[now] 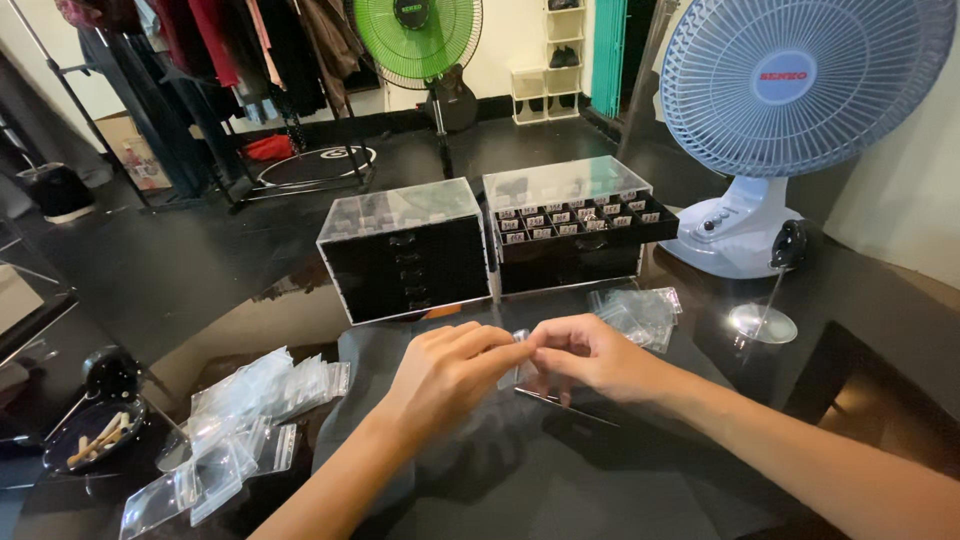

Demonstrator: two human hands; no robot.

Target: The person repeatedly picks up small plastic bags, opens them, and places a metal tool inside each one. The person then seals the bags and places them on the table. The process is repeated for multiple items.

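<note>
Your left hand and right hand pinch one small clear bag between closed fingers above the desk, seemingly working its mouth, which needs a steady two-sided grip.

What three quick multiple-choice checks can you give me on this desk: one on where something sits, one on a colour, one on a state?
1. Where is the big heap of clear zip bags?
A. On the drawer boxes
B. On the table's left side, beside the left forearm
C. Under the blue fan

2. What colour is the far fan on the floor?
A. Green
B. Red
C. White

3. How is the top drawer of the right-hand drawer box?
A. Shut
B. Pulled out
C. Removed

Answers: 1 B, the heap lies left of the left hand. 2 A, its grille is green. 3 B, it juts forward, showing compartments. Both hands, the right hand too, pinch one small clear bag.
</note>
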